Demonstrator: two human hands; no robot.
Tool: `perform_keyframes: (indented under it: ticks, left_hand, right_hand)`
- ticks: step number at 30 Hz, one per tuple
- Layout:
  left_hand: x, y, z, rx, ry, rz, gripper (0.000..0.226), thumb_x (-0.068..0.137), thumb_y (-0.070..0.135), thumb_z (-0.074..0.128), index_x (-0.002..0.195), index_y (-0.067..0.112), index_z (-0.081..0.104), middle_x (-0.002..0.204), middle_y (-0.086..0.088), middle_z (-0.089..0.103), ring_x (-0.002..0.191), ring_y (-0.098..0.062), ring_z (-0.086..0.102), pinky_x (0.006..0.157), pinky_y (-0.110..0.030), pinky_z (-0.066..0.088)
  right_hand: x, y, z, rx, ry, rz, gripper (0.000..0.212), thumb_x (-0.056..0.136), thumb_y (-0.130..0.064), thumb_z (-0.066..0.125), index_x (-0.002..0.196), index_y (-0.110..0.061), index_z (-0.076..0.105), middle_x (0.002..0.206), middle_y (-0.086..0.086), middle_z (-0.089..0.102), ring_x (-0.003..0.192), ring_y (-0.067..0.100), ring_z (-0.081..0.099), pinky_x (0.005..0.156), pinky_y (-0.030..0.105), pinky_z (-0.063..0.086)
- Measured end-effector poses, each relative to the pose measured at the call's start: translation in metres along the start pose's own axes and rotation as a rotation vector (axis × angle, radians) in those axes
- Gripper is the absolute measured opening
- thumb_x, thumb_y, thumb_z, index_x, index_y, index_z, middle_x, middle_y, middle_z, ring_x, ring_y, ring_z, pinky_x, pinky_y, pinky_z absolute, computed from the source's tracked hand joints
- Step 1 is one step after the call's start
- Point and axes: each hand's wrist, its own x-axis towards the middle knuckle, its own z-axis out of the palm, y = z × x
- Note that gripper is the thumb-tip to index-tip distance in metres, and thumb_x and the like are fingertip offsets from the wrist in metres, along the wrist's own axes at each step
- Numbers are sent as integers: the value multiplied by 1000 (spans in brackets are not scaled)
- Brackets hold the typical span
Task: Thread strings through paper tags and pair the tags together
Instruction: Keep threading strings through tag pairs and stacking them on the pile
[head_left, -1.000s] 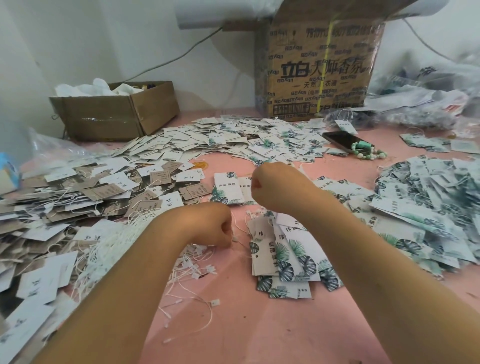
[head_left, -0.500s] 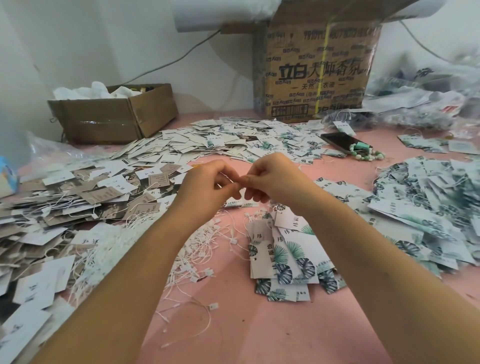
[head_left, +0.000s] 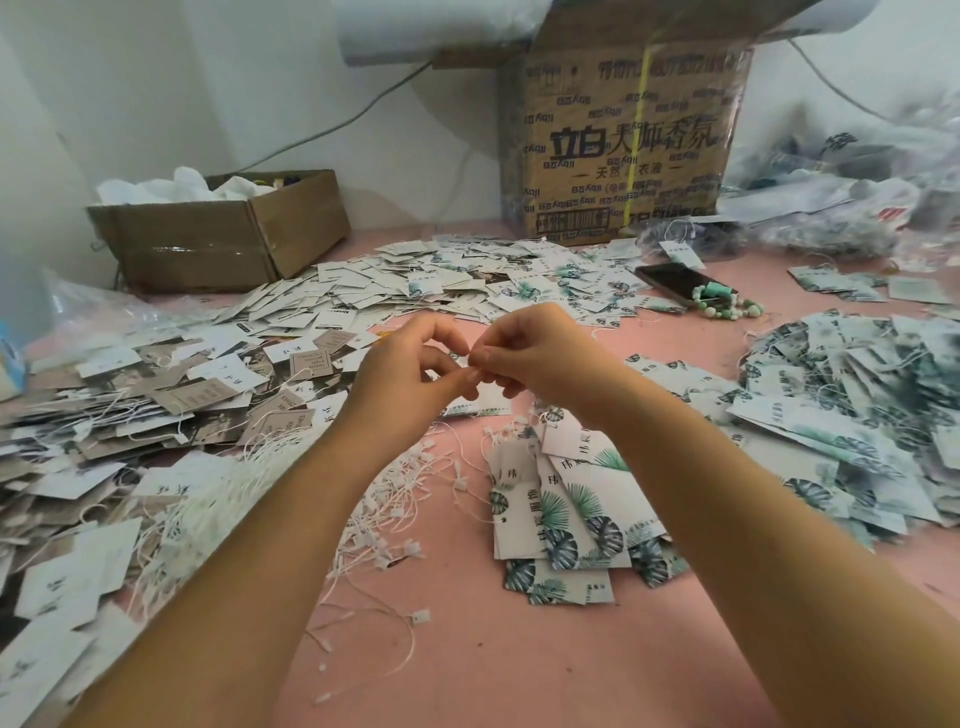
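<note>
Far to the left lies a heap of brown and white tags (head_left: 156, 405), many with strings already through them. Just right of it, a tangle of loose strings (head_left: 395, 519) sprawls on the pink table (head_left: 493, 665). Above that tangle the left hand (head_left: 402, 387) and the right hand (head_left: 545, 358) meet, thumb and forefinger of each pinched narrow at the same spot. What they hold is too fine to see, but I take it for one string. No tag is lifted, as far as I can tell. Under the right forearm sits a stack of leaf-print tags (head_left: 571, 509), and further right a big heap of leaf tags (head_left: 857, 395).

It looks like the string is being readied for threading. Next I would expect a leaf-print tag to be picked from the stack and the string end fed through its small hole, which calls for a firm pinch near the tip.
</note>
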Motion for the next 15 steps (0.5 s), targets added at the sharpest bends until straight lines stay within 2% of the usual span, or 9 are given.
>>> perform_keyframes:
  ticks: [3,5,7,9,11,13,15]
  left_hand:
    - [2,-4,-1,64,-19,-28,13,82,14,70,77,24,63,68,8,70,51,5,56,58,-23,42]
    - [2,-8,-3,109,-33,-63,11,82,14,70,76,22,66,69,8,70,60,1,61,66,-24,46]
    - [2,-12,-5,149,-41,-90,9,82,12,70,77,19,68,72,3,70,68,-8,64,70,-25,47]
    - [3,-15,-6,182,-37,-119,8,82,13,71,77,19,69,74,1,70,72,-13,64,70,-26,48]
    - [4,-17,-6,215,-25,-143,9,81,14,71,76,21,69,73,3,69,70,-11,64,67,-24,47]
    - [5,-19,-8,245,-11,-149,11,81,14,71,75,22,68,72,4,69,70,-10,63,67,-23,47]
    - [5,-19,-11,255,8,-140,13,81,12,71,75,23,68,73,4,69,71,-10,63,68,-24,47]
  right_hand:
    - [5,1,-7,-139,133,25,14,90,-6,55,81,-9,65,67,0,60,61,14,53,63,31,48]
    - [9,4,-17,-367,253,38,15,91,-5,50,90,-8,65,77,2,61,73,18,55,70,33,47]
    - [9,9,-25,-624,315,60,15,90,-1,46,91,-6,60,85,6,58,84,26,54,71,35,44]
    - [5,13,-26,-794,325,106,13,86,4,45,83,-8,50,78,6,48,81,29,48,65,35,38]
    - [1,15,-27,-893,330,161,17,84,6,46,80,-10,41,77,7,41,78,28,41,64,35,34]
    - [-2,15,-28,-953,324,213,19,85,5,47,81,-12,38,79,7,40,82,29,39,65,35,33]
    - [-3,13,-29,-1008,285,271,16,85,3,47,84,-12,42,82,7,43,93,31,46,66,36,34]
